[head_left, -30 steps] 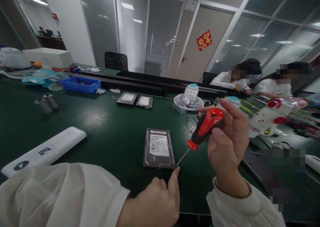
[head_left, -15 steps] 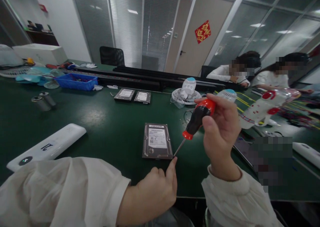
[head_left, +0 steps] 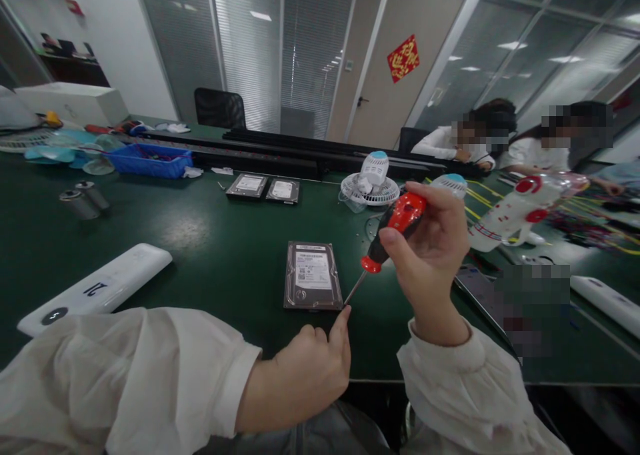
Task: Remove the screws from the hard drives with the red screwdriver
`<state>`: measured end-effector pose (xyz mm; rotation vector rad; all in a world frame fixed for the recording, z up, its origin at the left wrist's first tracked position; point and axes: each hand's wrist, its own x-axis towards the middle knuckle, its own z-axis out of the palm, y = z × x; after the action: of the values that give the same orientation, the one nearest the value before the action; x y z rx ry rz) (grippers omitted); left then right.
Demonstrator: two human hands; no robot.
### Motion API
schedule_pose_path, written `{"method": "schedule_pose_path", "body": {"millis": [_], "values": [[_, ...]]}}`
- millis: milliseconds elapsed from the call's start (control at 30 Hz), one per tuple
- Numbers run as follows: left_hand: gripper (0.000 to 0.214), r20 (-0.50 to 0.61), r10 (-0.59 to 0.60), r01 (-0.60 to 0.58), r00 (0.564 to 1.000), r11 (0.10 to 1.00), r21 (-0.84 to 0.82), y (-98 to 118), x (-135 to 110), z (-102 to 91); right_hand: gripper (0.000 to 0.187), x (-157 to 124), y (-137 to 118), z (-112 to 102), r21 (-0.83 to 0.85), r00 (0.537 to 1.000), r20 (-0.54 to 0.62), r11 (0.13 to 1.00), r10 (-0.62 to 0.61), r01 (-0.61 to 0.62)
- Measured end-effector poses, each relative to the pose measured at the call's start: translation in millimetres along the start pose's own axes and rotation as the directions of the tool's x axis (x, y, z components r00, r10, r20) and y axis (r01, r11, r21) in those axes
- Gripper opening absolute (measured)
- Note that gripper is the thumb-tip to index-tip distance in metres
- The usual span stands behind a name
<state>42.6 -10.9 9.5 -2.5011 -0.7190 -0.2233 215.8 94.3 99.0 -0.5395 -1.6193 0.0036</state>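
A hard drive (head_left: 313, 276) lies label up on the green table. My right hand (head_left: 436, 258) is wrapped round the red and black handle of a screwdriver (head_left: 399, 223). The screwdriver slants down to the left, its tip at the drive's near right corner. At that same corner my left hand (head_left: 320, 365) holds its index finger against the tip, with the other fingers curled in. Whatever may be pinched there is too small or hidden to make out.
Two more hard drives (head_left: 283, 190) lie farther back. White power banks (head_left: 97, 288) flank me left and right. A blue tray (head_left: 150, 160), metal cylinders (head_left: 80, 203), a small white fan (head_left: 374, 168) and a clear red-trimmed bottle (head_left: 520, 211) stand around. Two people sit at the right.
The screwdriver handle has turned, showing more red, and my right thumb has shifted along it. The view has moved slightly; the drive and my left hand keep their places relative to each other.
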Motion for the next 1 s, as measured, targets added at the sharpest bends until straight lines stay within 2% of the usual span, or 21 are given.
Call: {"method": "schedule_pose_path", "body": {"millis": [67,167,267,400,467,600,700,767,900,1000], "values": [[0.044,0.006,0.003,-0.003,1.0,1.0,-0.005,-0.1,-0.2,-0.3,0.049,-0.1,-0.9,-0.6,-0.032,1.0,0.004,0.999,0.017,-0.017],[0.044,0.02,0.016,-0.016,1.0,1.0,-0.01,-0.5,-0.6,-1.1,0.046,-2.3,-0.5,-0.9,0.07,0.994,0.055,0.992,0.096,-0.1],[0.044,0.059,0.021,-0.021,0.998,1.0,0.004,-0.7,-0.3,-1.5,0.045,-3.4,1.2,-1.0,0.154,0.992,0.072,0.981,0.107,-0.117],[0.045,0.077,0.028,-0.029,0.997,1.0,0.012,-1.4,0.2,-1.7,0.05,-1.9,1.3,-1.8,-0.002,0.999,0.028,1.0,0.028,-0.028],[0.046,0.07,0.031,-0.032,0.997,0.999,0.009,-1.7,0.1,-1.7,0.052,-2.2,1.2,-2.0,-0.051,0.999,0.03,0.998,0.04,-0.038],[0.045,0.062,0.027,-0.027,0.998,1.0,0.005,-1.8,-0.2,-2.0,0.05,-5.3,3.0,-0.7,0.028,0.988,0.074,0.99,0.133,-0.135],[0.044,0.035,0.019,-0.019,0.999,1.0,0.002,-1.4,-0.2,-2.5,0.043,-5.3,3.8,0.3,0.114,0.99,0.084,0.986,0.116,-0.125],[0.045,0.021,0.014,-0.014,1.0,1.0,0.001,-1.3,-0.1,-2.7,0.041,-3.8,3.4,0.3,0.092,0.993,0.077,0.991,0.095,-0.102],[0.045,0.031,0.01,-0.009,0.999,1.0,-0.007,-1.9,0.3,-2.8,0.047,-1.4,2.1,-0.7,-0.069,0.999,0.017,0.997,0.043,-0.042],[0.046,0.039,0.013,-0.012,0.999,1.0,-0.011,-1.9,0.1,-2.1,0.045,-2.8,0.9,-1.7,-0.057,0.997,0.041,0.997,0.063,-0.06]]}}
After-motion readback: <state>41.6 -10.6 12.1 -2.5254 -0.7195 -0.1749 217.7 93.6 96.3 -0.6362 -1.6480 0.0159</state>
